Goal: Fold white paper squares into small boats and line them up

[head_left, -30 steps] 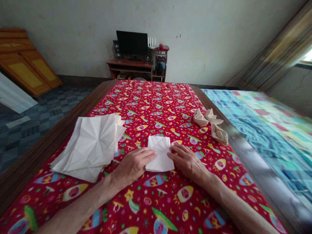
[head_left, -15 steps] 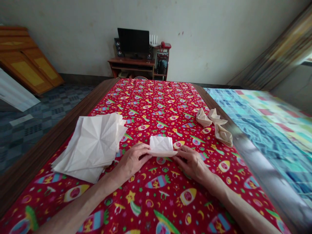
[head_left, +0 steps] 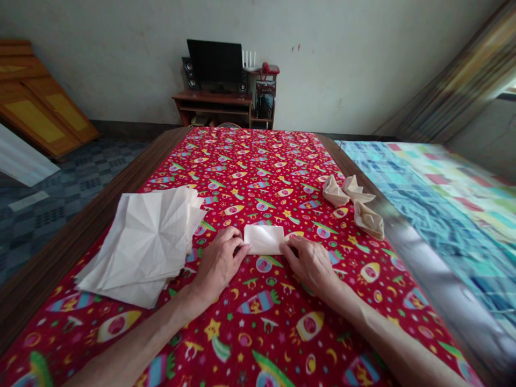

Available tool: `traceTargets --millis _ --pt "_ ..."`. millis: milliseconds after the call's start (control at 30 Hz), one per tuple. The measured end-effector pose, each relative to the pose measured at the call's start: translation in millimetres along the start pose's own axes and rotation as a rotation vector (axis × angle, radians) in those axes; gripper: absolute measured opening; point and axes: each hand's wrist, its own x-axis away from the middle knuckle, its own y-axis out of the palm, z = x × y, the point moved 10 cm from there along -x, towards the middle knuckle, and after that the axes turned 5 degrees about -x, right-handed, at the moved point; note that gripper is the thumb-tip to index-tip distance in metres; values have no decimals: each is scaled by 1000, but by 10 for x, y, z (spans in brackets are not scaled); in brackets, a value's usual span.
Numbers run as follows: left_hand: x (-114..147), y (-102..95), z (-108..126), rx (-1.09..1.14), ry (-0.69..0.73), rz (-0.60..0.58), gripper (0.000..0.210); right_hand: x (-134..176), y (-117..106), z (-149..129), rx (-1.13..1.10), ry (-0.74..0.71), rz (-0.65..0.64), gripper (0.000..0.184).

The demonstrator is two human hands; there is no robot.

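Note:
A small white sheet of paper, folded into a flat rectangle, lies on the red patterned cloth in front of me. My left hand pinches its left end between thumb and fingers. At the right end, my right hand has its thumb and curled fingers closed on the paper's lower corner. Left of my left hand rests a stack of creased white paper sheets, the top one marked with folds radiating from its middle. Three folded paper pieces with pointed ends sit together near the table's right edge.
A dark wooden table edge runs along the cloth's left side. Beyond the far end stands a desk with a monitor and speakers. To the right is a bed with a checked cover; a wooden cabinet stands at far left.
The raised lower flap of the paper has been turned up and laid flat, so the paper is now a plain, shorter rectangle. Both hands stay at its ends. The view has shifted slightly.

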Motion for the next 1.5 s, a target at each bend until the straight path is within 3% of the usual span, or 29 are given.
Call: traceTargets --millis 400,600,700,900,1067,1500 --pt "-67 -11 58 -222 4 0 28 -48 -3 -81 178 -26 21 31" --pt "-56 -38 23 -209 -12 64 9 -49 5 -97 168 -54 35 31" --pt "-54 -59 109 -171 69 113 30 -43 6 -100 168 -57 33 31" --pt "98 173 584 -131 447 -117 39 -6 -27 -115 181 -76 89 32" --pt "171 239 638 -128 458 -194 41 -16 -17 -103 202 -79 92 32" --pt "180 247 619 -131 454 -176 41 -63 8 -69 129 -63 27 31"
